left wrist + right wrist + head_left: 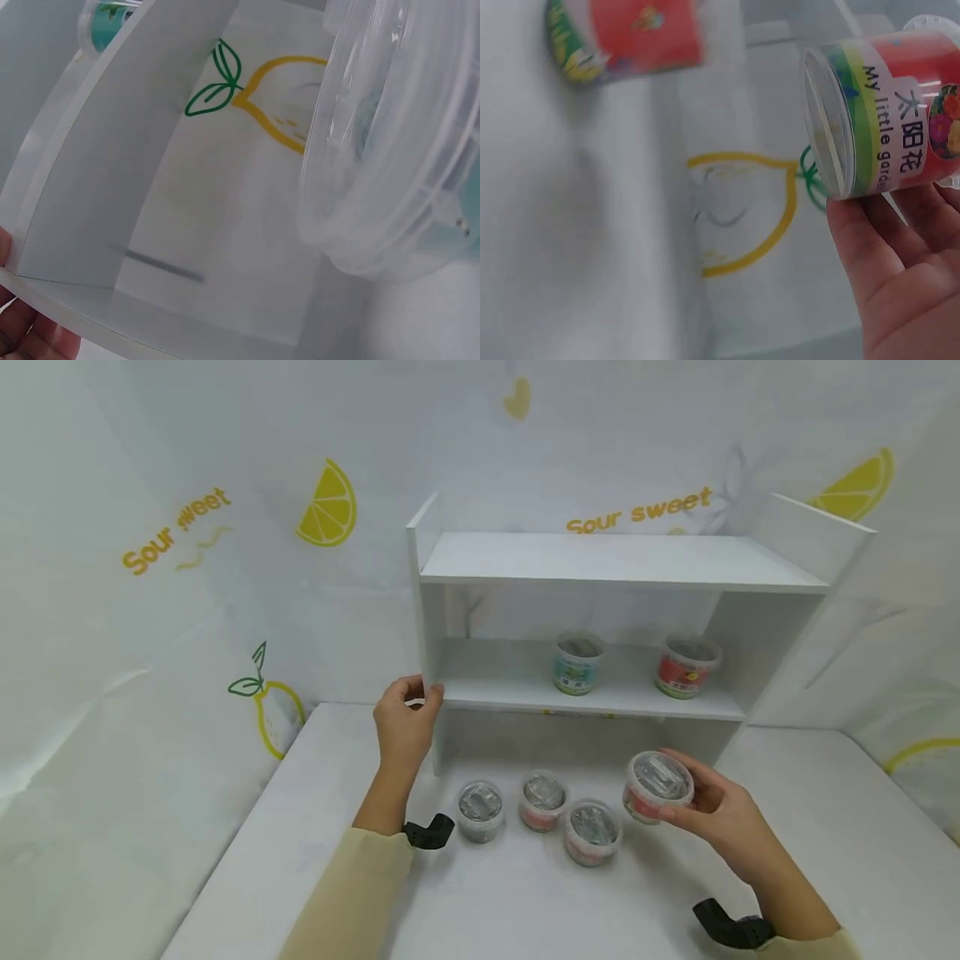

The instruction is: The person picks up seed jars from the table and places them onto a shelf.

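**Head view first: one hand on the shelf, one hand with a cup**

Head view: the left hand holds the front left edge of the white shelf, with the fingers curled around the side panel at the height of the lower board. The right hand grips a red cup with a clear lid and keeps it lifted above the table, in front of the shelf and to the right. Three more cups stand on the table between the two hands: a grey cup, a pink cup and a third cup, close to each other. On the lower board stand a teal cup and a red shelf cup, apart from each other. The top board carries nothing.

Left wrist view: only a few fingertips show at the bottom left corner, pressed against the white panel. A clear lid fills the right side, very near the camera. Behind it a drawn lemon shows on the wall.

Right wrist view: the red cup lies tilted in the palm, with the fingers curled around it. Its label reads "My little garden". Another red cup shows blurred at the top left.
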Demonstrator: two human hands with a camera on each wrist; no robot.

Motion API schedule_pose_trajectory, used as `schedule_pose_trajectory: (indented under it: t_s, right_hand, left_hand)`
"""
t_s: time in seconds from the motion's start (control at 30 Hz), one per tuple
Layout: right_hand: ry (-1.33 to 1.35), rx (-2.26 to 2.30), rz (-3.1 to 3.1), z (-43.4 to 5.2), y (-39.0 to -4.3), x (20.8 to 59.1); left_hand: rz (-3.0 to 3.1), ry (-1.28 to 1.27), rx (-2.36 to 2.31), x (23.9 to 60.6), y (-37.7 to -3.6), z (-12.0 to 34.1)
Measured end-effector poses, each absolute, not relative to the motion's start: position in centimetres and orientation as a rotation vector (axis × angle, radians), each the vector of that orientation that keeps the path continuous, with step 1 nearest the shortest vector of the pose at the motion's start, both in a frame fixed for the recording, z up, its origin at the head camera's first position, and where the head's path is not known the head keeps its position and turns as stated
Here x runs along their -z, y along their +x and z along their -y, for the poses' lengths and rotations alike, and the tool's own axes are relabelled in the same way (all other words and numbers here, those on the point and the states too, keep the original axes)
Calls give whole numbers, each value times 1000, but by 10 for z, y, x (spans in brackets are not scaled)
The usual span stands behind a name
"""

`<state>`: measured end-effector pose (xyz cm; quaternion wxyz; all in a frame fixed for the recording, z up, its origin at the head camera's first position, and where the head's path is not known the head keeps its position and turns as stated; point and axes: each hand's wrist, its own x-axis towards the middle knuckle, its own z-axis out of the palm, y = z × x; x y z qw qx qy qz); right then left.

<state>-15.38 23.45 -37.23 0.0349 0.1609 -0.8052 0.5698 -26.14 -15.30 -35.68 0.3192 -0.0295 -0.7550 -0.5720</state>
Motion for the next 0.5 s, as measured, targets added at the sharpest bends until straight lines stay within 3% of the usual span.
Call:
schedule_pose_trajectory:
  t_s: [0.5]
  right_hand:
    - [711, -1782, 2463, -138, -196, 307]
  left_hand:
    - [1973, -76, 1496, 358, -260, 152]
